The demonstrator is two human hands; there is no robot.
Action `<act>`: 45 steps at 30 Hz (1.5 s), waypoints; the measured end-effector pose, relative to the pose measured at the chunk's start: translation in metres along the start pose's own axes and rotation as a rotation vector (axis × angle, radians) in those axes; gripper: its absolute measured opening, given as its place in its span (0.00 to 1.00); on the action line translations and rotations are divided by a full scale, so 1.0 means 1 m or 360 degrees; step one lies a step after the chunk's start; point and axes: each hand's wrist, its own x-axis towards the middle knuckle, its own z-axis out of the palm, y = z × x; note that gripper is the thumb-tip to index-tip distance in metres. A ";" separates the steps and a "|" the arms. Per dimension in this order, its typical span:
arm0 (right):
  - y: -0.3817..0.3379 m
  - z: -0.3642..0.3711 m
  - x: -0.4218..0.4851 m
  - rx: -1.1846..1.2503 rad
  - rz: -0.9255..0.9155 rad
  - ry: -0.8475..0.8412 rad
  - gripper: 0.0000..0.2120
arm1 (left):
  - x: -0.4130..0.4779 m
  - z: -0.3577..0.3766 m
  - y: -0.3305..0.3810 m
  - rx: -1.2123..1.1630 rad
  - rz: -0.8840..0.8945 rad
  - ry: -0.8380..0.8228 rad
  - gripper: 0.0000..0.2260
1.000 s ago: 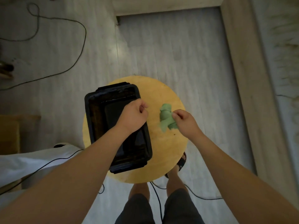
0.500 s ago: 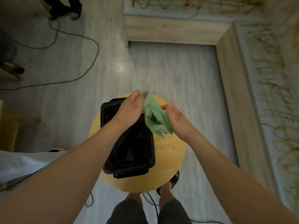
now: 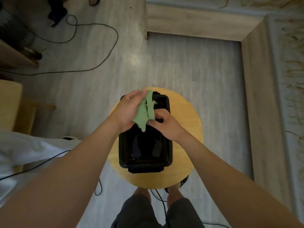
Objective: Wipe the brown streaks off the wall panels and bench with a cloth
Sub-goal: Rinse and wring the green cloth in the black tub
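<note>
A small green cloth (image 3: 145,112) hangs bunched between both hands over a black plastic tub (image 3: 144,153). My left hand (image 3: 127,109) holds its upper part with the fingers laid over it. My right hand (image 3: 164,124) pinches its lower right edge. The tub stands on a round wooden stool (image 3: 187,122). The bench (image 3: 256,96) runs along the right and the far side. Brown streaks cover the pale surface (image 3: 292,76) beside the bench on the right and at the top.
Black cables (image 3: 98,51) loop across the grey floor at the left and pass under the stool. A white cloth-covered object (image 3: 24,152) lies at the left. Wooden furniture (image 3: 9,102) stands at the left edge. Another person's feet (image 3: 57,15) show at the top left.
The cloth was picked up off the stool top by my right hand, then taken in both hands and brought over the tub. The view has tilted up towards the bench.
</note>
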 end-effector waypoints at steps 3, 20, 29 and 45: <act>0.009 -0.001 0.010 0.0020 0.0237 0.0059 0.06 | 0.005 -0.016 -0.005 0.0201 0.0000 0.0287 0.21; 0.072 0.073 0.063 0.0196 0.1150 -0.0198 0.28 | 0.052 -0.037 -0.124 0.1232 -0.0744 0.0184 0.16; 0.113 0.104 0.082 0.0221 0.1230 -0.0132 0.16 | 0.096 -0.055 -0.220 0.0334 -0.1013 0.0474 0.33; 0.101 0.097 0.081 -0.0326 0.0755 0.0608 0.24 | 0.073 -0.034 -0.190 -0.0066 -0.0828 0.0660 0.23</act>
